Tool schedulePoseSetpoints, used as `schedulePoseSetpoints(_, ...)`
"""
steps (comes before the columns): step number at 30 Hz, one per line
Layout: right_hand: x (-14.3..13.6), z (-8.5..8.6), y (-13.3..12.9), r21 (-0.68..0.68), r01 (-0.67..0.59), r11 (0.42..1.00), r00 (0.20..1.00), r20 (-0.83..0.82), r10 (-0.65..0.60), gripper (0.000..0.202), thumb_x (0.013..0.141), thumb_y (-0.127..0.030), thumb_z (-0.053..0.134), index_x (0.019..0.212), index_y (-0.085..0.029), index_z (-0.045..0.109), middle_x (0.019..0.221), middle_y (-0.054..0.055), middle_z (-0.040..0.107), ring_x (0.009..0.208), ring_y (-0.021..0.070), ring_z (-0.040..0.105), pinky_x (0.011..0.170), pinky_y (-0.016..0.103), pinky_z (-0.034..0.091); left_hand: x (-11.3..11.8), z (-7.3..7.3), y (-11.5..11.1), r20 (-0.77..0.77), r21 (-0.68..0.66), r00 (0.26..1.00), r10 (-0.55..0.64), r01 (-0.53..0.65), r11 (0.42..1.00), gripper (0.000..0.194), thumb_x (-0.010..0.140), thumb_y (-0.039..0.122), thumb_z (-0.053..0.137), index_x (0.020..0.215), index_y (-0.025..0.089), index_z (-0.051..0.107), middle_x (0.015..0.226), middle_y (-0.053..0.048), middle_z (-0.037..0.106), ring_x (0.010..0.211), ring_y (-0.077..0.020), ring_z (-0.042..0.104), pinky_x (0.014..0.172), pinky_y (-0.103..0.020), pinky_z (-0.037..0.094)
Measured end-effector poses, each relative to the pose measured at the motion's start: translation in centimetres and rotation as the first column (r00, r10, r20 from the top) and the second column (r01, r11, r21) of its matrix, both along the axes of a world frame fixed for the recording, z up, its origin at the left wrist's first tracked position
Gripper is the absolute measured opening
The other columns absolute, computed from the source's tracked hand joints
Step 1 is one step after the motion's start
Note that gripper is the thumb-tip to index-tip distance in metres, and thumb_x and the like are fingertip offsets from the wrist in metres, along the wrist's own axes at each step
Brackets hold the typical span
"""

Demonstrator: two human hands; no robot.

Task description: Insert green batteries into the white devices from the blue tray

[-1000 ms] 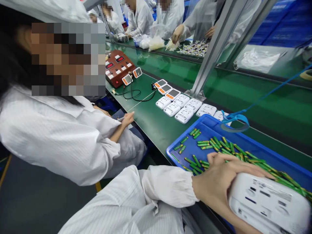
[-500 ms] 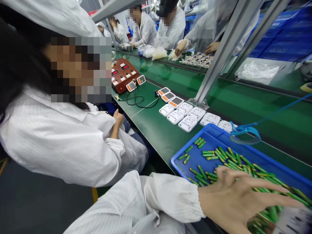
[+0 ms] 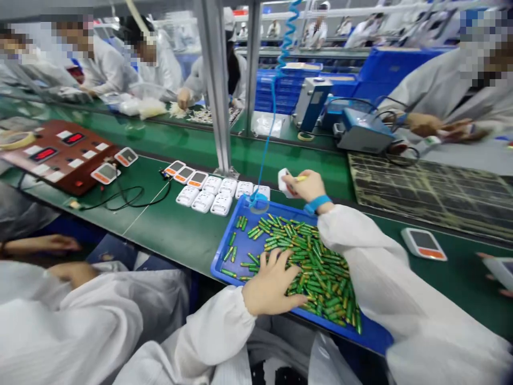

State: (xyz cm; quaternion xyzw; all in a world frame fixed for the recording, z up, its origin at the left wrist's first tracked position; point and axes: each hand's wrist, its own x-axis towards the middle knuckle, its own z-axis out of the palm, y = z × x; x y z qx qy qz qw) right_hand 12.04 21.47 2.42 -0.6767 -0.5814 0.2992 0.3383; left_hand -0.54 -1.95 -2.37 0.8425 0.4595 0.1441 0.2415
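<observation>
Green batteries [image 3: 316, 256] with gold-coloured ends lie heaped in a blue tray [image 3: 218, 256]. Over the near side of the heap my left hand [image 3: 272, 283] is open, fingers spread, touching or just above the batteries. Beyond the tray's far edge, my right hand [image 3: 310, 186] grips a small white device [image 3: 285, 183]. A slim yellow thing [image 3: 301, 178] shows at the same fingers; its kind is unclear. A blue band [image 3: 318, 203] circles my right wrist. Left of it, several white devices [image 3: 203, 200] lie back side up, beside others [image 3: 184, 174] with screens up.
A brown test box [image 3: 68, 155] with red displays and black cables stands at left. A blue strap [image 3: 258, 199] on a coiled cord hangs at the tray's far corner. One screen device [image 3: 424, 244] lies right. A co-worker's arm [image 3: 32, 315] is close at left; others work opposite.
The view has swung right and up, bringing my right hand and the whole tray into sight. My left hand remains over the batteries with its fingers spread.
</observation>
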Motion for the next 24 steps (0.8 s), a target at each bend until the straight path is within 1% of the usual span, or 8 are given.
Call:
schedulePoseSetpoints(2, -1.1, -1.0, 1.0, -0.115, 0.002, 0.993, 0.992, -0.122, -0.017, 0.033, 0.068, -0.039, 0.079, 0.075, -0.020, 0.052, 0.080, 0.007, 0.066, 0.070, 0.0201, 0.066, 0.058, 0.031, 0.056, -0.2, 0.2, -0.1, -0.010, -0.009, 1.000, 0.012, -0.012, 1.000, 0.048, 0.084, 0.048, 0.065, 0.124, 0.022, 0.055, 0.148, -0.016, 0.040, 0.137, -0.0367, 0.032, 0.111, -0.063, 0.030)
schedulePoseSetpoints(4, -1.3, -2.1, 1.2, -0.179, -0.027, 0.984, 0.980, -0.198, -0.009, 0.029, 0.072, -0.037, 0.074, 0.074, -0.020, 0.051, 0.077, 0.005, 0.067, 0.064, 0.0176, 0.065, 0.056, 0.031, 0.056, -0.3, 0.4, -0.1, -0.016, -0.002, 0.999, 0.031, -0.031, 1.000, 0.043, 0.085, 0.042, 0.064, 0.123, 0.022, 0.055, 0.148, -0.014, 0.041, 0.137, -0.0360, 0.031, 0.112, -0.061, 0.030)
schedulePoseSetpoints(8, -0.2, -3.7, 0.8, -0.203, 0.007, 0.979, 0.985, -0.166, -0.041, 0.028, 0.077, -0.041, 0.069, 0.076, -0.020, 0.050, 0.076, 0.006, 0.067, 0.061, 0.0180, 0.065, 0.055, 0.033, 0.057, -0.2, 0.5, -0.1, -0.019, 0.001, 0.999, 0.041, -0.041, 0.999, 0.037, 0.086, 0.036, 0.063, 0.119, 0.023, 0.056, 0.146, -0.012, 0.043, 0.136, -0.0352, 0.032, 0.111, -0.060, 0.031)
schedulePoseSetpoints(12, 0.8, -4.5, 0.7, -0.156, 0.065, 0.986, 0.997, -0.040, -0.072, 0.034, 0.067, -0.039, 0.078, 0.074, -0.021, 0.049, 0.087, 0.010, 0.068, 0.086, 0.0247, 0.068, 0.073, 0.034, 0.056, -0.1, 0.5, 0.0, -0.031, -0.018, 0.999, 0.030, -0.031, 0.999, 0.034, 0.087, 0.037, 0.062, 0.116, 0.021, 0.057, 0.140, -0.013, 0.047, 0.130, -0.0346, 0.036, 0.108, -0.059, 0.034)
schedulePoseSetpoints(14, 0.7, -4.5, 0.8, -0.133, 0.059, 0.989, 0.998, 0.000, -0.060, 0.036, 0.063, -0.034, 0.081, 0.072, -0.021, 0.049, 0.094, 0.012, 0.068, 0.101, 0.0281, 0.065, 0.085, 0.035, 0.053, -0.1, 0.5, 0.0, -0.037, -0.017, 0.999, 0.028, -0.029, 0.999, 0.031, 0.087, 0.036, 0.061, 0.114, 0.020, 0.058, 0.137, -0.013, 0.048, 0.128, -0.0341, 0.038, 0.107, -0.059, 0.035)
schedulePoseSetpoints(16, 0.4, -4.4, 0.9, -0.129, 0.036, 0.991, 0.999, 0.000, -0.036, 0.034, 0.063, -0.030, 0.081, 0.071, -0.021, 0.049, 0.097, 0.012, 0.068, 0.105, 0.0292, 0.064, 0.089, 0.036, 0.051, -0.1, 0.5, 0.0, -0.037, -0.007, 0.999, 0.027, -0.027, 1.000, 0.029, 0.088, 0.034, 0.061, 0.112, 0.019, 0.058, 0.135, -0.013, 0.050, 0.126, -0.0333, 0.039, 0.105, -0.057, 0.036)
schedulePoseSetpoints(21, -0.4, -4.4, 1.5, -0.201, -0.075, 0.977, 0.985, -0.170, 0.040, 0.020, 0.083, -0.032, 0.064, 0.079, -0.022, 0.047, 0.076, 0.003, 0.062, 0.068, 0.0199, 0.067, 0.064, 0.034, 0.057, -0.1, 0.3, 0.0, -0.025, 0.009, 0.999, 0.027, -0.027, 1.000, 0.027, 0.089, 0.033, 0.059, 0.113, 0.021, 0.059, 0.131, -0.011, 0.053, 0.123, -0.0308, 0.041, 0.104, -0.054, 0.038)
schedulePoseSetpoints(24, -0.3, -4.8, 1.6, -0.213, -0.098, 0.972, 0.967, -0.252, 0.043, 0.020, 0.084, -0.026, 0.061, 0.084, -0.024, 0.041, 0.072, -0.003, 0.056, 0.056, 0.0168, 0.063, 0.056, 0.033, 0.057, -0.1, 0.3, 0.1, -0.024, -0.009, 1.000, 0.014, -0.014, 1.000, 0.027, 0.090, 0.033, 0.058, 0.114, 0.021, 0.059, 0.128, -0.009, 0.055, 0.119, -0.0290, 0.045, 0.102, -0.051, 0.039)
